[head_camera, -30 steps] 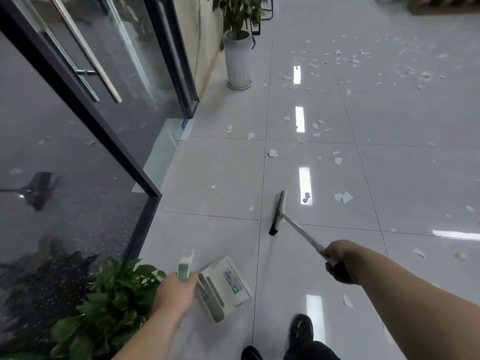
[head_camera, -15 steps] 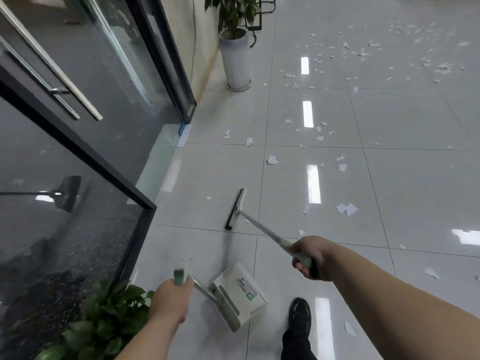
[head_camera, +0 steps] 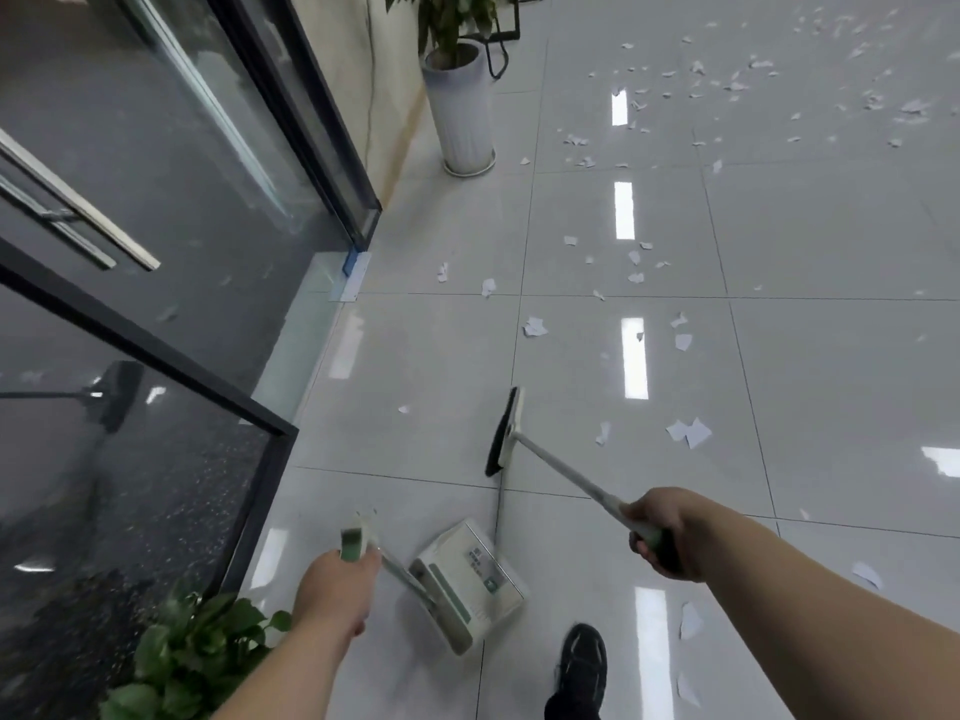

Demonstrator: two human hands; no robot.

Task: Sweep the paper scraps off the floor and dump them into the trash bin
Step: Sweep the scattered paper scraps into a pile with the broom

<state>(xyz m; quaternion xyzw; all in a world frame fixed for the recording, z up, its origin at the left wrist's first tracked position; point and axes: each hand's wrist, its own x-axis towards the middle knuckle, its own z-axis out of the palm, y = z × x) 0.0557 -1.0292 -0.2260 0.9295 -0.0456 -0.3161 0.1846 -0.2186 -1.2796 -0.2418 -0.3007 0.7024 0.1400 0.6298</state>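
Note:
My right hand point(head_camera: 657, 535) grips the green end of a white-handled broom point(head_camera: 558, 467); its black-bristled head point(head_camera: 503, 431) rests on the tiled floor ahead of me. In my left hand point(head_camera: 337, 589) is the green grip of a long-handled white dustpan point(head_camera: 470, 582), whose pan hangs low near my feet, tilted. White paper scraps point(head_camera: 688, 432) lie scattered over the floor, close ones right of the broom head and many more paper scraps point(head_camera: 727, 85) far ahead. No trash bin is in sight.
Dark glass doors with a black frame point(head_camera: 156, 350) run along my left. A leafy green plant point(head_camera: 192, 652) stands at the lower left. A tall white ribbed planter point(head_camera: 462, 116) stands by the wall ahead. My black shoe point(head_camera: 582, 667) is at the bottom.
The broom head has shifted left across the floor, away from the nearest scraps. I have stepped forward, and the dustpan has swung right toward my foot.

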